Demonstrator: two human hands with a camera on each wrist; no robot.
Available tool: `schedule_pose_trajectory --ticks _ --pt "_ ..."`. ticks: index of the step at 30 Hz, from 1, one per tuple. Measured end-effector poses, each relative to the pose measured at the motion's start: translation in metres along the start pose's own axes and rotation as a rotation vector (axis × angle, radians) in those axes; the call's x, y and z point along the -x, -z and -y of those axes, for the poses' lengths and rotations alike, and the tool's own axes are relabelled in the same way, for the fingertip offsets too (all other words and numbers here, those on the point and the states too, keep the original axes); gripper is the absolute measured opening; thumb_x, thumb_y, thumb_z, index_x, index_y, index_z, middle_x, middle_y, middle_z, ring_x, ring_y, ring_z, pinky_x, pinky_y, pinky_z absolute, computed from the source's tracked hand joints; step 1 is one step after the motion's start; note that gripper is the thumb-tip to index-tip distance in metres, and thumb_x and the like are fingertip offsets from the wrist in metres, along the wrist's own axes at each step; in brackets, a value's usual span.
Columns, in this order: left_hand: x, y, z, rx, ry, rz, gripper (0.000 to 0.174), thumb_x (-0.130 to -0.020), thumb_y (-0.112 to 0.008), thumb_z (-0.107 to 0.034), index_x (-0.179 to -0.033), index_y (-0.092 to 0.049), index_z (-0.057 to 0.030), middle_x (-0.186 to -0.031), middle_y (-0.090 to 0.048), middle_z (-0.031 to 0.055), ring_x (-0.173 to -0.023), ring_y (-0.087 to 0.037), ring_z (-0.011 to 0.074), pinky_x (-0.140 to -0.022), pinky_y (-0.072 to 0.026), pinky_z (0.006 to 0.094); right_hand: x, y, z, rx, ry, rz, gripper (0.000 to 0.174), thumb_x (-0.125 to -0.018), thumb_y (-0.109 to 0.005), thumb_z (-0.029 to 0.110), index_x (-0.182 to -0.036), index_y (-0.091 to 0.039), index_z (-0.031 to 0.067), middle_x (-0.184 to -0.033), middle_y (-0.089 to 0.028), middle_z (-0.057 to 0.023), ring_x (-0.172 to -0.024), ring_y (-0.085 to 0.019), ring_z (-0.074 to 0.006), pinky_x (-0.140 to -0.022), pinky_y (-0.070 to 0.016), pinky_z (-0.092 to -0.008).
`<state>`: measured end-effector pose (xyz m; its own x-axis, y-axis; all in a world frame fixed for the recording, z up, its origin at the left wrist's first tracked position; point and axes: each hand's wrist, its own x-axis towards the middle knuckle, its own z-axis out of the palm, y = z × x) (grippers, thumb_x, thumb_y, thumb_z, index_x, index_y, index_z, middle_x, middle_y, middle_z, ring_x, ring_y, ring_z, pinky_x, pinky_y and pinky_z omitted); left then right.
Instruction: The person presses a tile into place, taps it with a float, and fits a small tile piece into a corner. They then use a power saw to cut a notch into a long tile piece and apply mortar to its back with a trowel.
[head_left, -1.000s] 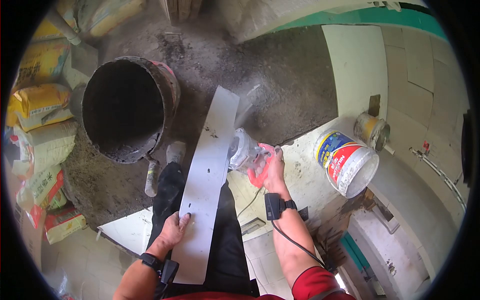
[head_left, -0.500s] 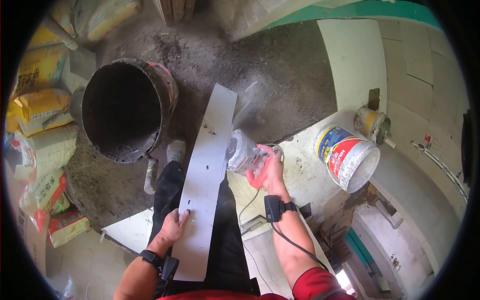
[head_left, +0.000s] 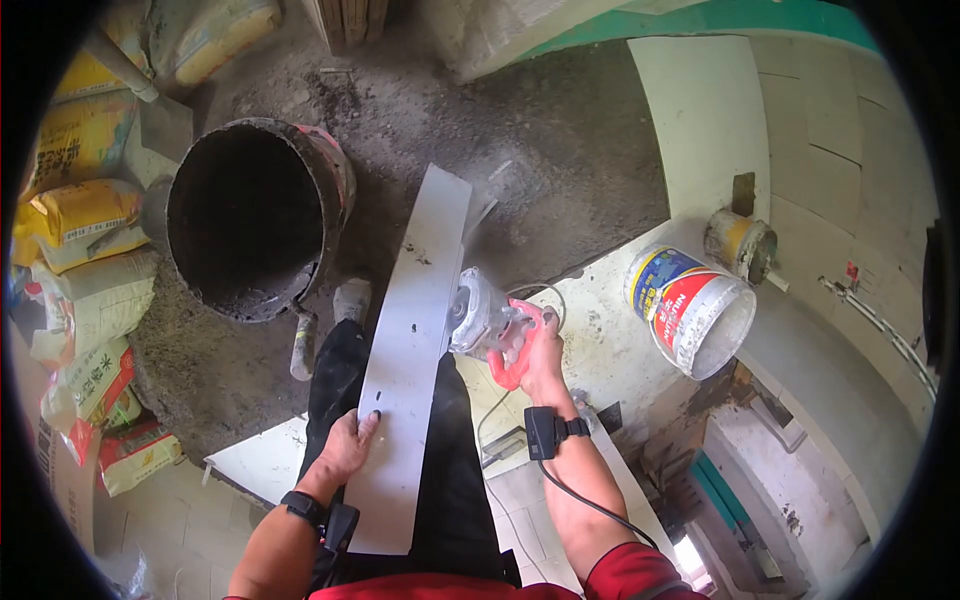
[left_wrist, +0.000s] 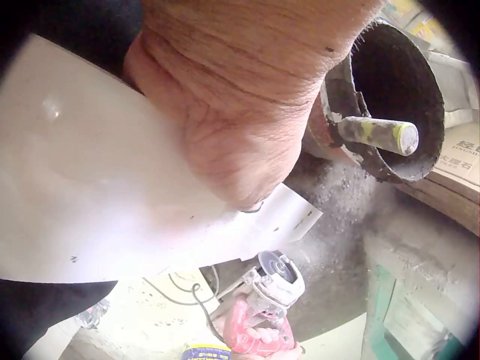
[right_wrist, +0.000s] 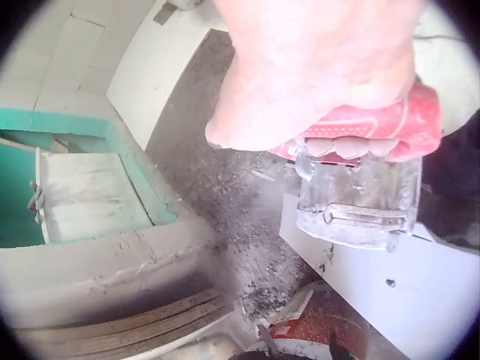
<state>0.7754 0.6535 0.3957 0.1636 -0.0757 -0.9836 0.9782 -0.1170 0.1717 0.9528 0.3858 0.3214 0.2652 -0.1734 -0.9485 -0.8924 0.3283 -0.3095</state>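
Tile: a long, narrow white strip (head_left: 415, 340), just right of the drum (head_left: 250, 210) and not touching it. It lies across a person's black trouser leg (head_left: 335, 385).
Tile direction: its long axis runs from the person's waist out over the floor. The far end points away from the person, past the drum's right side, and leans slightly further from the drum than the near end. The broad face is up, with a few small dark marks on it.
Left hand: the left hand (head_left: 345, 450) grasps the tile's edge on the drum side, close to the near end. The thumb is on the top face, and the wrist view shows the palm against the tile.
Right hand: the right hand (head_left: 545, 355) is clenched round the red handle of a grinder (head_left: 485, 320).
Grinder: it is on the side of the tile away from the drum, about midway along. Its pale body sits against that long edge. The left wrist view shows its disc and grey dust beside it. A cord (head_left: 490, 420) trails towards the person.
Drum: large, dark and open-topped, on a gritty grey floor (head_left: 560, 150).
Left of the drum: stacked yellow and white sacks (head_left: 80, 200).
At the drum's near rim: a dirty tool handle (head_left: 303, 345).
Far right of the drum: a tilted white pail (head_left: 690, 310) with a red and blue label. A small crusted can (head_left: 740, 245) is just beyond it.
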Motion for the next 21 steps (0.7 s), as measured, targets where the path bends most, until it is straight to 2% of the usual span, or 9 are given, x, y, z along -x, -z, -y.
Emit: schedule_pose_trajectory --ticks 8,11,13,14,16,17,19,20,21 --pt "-0.006 -0.002 0.012 -0.021 -0.028 -0.018 0.054 -0.100 -0.048 -0.040 -0.116 -0.055 0.0102 -0.101 -0.066 0.0232 -0.097 -0.063 0.0296 -0.088 -0.0471 0.0372 0.016 0.007 -0.004 0.054 -0.006 -0.019 0.049 -0.101 -0.027 0.039 -0.111 -0.060 0.0044 -0.059 -0.039 0.0000 -0.045 -0.041 -0.0137 -0.039 -0.0380 -0.0303" --pt "-0.005 -0.003 0.011 -0.025 -0.028 -0.033 0.054 -0.100 -0.047 -0.041 -0.116 -0.055 0.0102 -0.101 -0.066 0.0237 -0.097 -0.063 0.0310 -0.088 -0.0470 0.0377 0.028 0.004 -0.005 0.039 -0.016 -0.019 0.046 -0.101 -0.028 0.040 -0.102 -0.060 0.0060 -0.058 -0.039 0.0000 -0.045 -0.041 -0.0135 -0.039 -0.0378 -0.0302" --pt "-0.006 -0.003 0.012 -0.019 -0.049 -0.037 0.054 -0.100 -0.048 -0.041 -0.117 -0.055 0.0098 -0.101 -0.066 0.0235 -0.097 -0.063 0.0306 -0.088 -0.0470 0.0375 0.035 0.001 -0.006 -0.027 -0.017 -0.040 0.043 -0.100 -0.030 0.041 -0.087 -0.054 0.0081 -0.058 -0.039 -0.0002 -0.043 -0.041 -0.0140 -0.040 -0.0378 -0.0304" --pt "-0.007 -0.003 0.014 -0.019 -0.051 -0.037 0.054 -0.100 -0.048 -0.041 -0.117 -0.055 0.0098 -0.101 -0.066 0.0235 -0.097 -0.063 0.0306 -0.088 -0.0470 0.0375 0.035 0.007 -0.007 -0.027 -0.015 -0.040 0.043 -0.100 -0.030 0.041 -0.087 -0.054 0.0081 -0.058 -0.039 -0.0002 -0.043 -0.041 -0.0140 -0.040 -0.0378 -0.0304" --pt "-0.008 -0.004 0.016 -0.002 -0.054 -0.038 0.053 -0.100 -0.047 -0.040 -0.117 -0.055 0.0093 -0.101 -0.066 0.0232 -0.097 -0.063 0.0301 -0.088 -0.0470 0.0373 0.037 0.017 -0.009 0.076 -0.078 0.019 0.053 -0.098 -0.024 0.043 -0.118 -0.058 0.0061 -0.093 -0.061 -0.0080 -0.078 -0.057 -0.0155 -0.067 -0.0519 -0.0335" --pt "-0.008 -0.005 0.017 -0.003 -0.055 -0.037 0.053 -0.100 -0.047 -0.040 -0.117 -0.055 0.0093 -0.101 -0.066 0.0232 -0.097 -0.063 0.0301 -0.088 -0.0470 0.0373 0.037 0.020 -0.012 0.075 -0.077 0.018 0.053 -0.098 -0.024 0.043 -0.118 -0.058 0.0061 -0.093 -0.061 -0.0080 -0.078 -0.057 -0.0155 -0.067 -0.0519 -0.0335" --pt "-0.007 -0.005 0.014 0.005 -0.044 -0.045 0.053 -0.100 -0.048 -0.041 -0.117 -0.056 0.0091 -0.102 -0.066 0.0228 -0.097 -0.063 0.0294 -0.088 -0.0469 0.0370 0.044 0.013 -0.013 -0.032 -0.048 -0.052 0.042 -0.099 -0.033 0.044 -0.082 -0.049 0.0101 -0.058 -0.038 0.0002 -0.046 -0.041 -0.0137 -0.042 -0.0396 -0.0311" --pt "-0.008 -0.005 0.016 0.004 -0.044 -0.044 0.053 -0.100 -0.048 -0.041 -0.117 -0.056 0.0091 -0.102 -0.066 0.0228 -0.097 -0.063 0.0294 -0.088 -0.0469 0.0370 0.046 0.014 -0.013 -0.033 -0.048 -0.052 0.042 -0.099 -0.033 0.044 -0.082 -0.049 0.0101 -0.058 -0.038 0.0002 -0.046 -0.041 -0.0137 -0.042 -0.0396 -0.0311" --pt "-0.010 -0.005 0.017 0.007 -0.049 -0.043 0.054 -0.099 -0.048 -0.041 -0.117 -0.056 0.0091 -0.102 -0.066 0.0225 -0.097 -0.063 0.0292 -0.088 -0.0469 0.0368 0.049 0.015 -0.012 -0.012 -0.077 -0.038 0.043 -0.098 -0.029 0.044 -0.101 -0.053 0.0086 -0.072 -0.048 -0.0027 -0.059 -0.047 -0.0141 -0.052 -0.0448 -0.0319"
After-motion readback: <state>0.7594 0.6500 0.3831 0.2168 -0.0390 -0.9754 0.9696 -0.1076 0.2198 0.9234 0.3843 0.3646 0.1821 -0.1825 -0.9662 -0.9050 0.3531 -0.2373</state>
